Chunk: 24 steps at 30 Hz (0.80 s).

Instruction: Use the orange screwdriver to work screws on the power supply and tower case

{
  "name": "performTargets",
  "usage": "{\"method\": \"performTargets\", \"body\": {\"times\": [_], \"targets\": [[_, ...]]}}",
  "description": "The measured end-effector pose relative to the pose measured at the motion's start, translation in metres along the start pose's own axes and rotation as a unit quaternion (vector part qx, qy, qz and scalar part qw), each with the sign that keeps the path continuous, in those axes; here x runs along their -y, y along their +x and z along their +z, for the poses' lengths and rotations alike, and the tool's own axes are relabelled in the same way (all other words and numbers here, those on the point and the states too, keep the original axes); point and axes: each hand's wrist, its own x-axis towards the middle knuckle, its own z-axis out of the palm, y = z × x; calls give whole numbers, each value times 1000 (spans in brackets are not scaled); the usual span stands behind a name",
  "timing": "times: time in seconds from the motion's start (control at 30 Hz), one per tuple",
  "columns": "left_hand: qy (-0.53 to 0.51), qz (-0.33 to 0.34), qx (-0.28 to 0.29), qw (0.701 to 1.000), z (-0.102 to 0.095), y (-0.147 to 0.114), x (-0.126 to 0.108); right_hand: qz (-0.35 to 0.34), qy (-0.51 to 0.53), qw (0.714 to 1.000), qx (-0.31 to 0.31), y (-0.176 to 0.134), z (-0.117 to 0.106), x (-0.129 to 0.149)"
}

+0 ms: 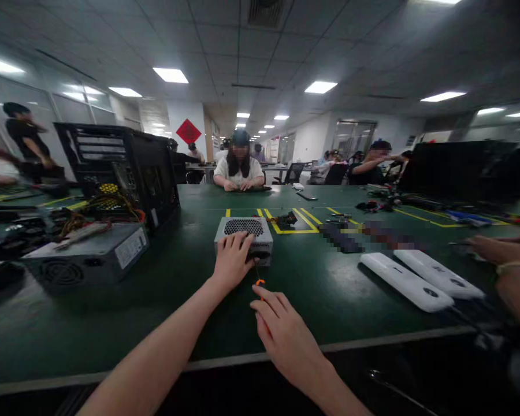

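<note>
Right hand (286, 329) grips orange screwdriver (260, 282), apparently touching metal box (262, 237) under spread left hand (233, 260).

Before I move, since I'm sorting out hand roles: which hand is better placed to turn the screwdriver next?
Probably the right hand: its fingers hold the screwdriver, whose shaft points toward the metal box. The left hand lies on the box, seemingly steadying it.

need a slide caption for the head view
Left hand on a grey power supply, right hand pointing an orange-handled screwdriver towards it.
</note>
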Motion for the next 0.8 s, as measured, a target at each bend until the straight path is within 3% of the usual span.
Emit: {"method": "performTargets", "body": {"times": [0.23,0.6,0.8], "targets": [[15,-10,0,1000,-4,-3,-5,66,1,998,-10,-5,1,3],[-56,1,-8,998,-9,-4,2,48,126,988,-70,-9,-10,-5],[-70,-1,-5,998,-11,-5,5,44,128,988,-81,-16,-6,-9]]}}
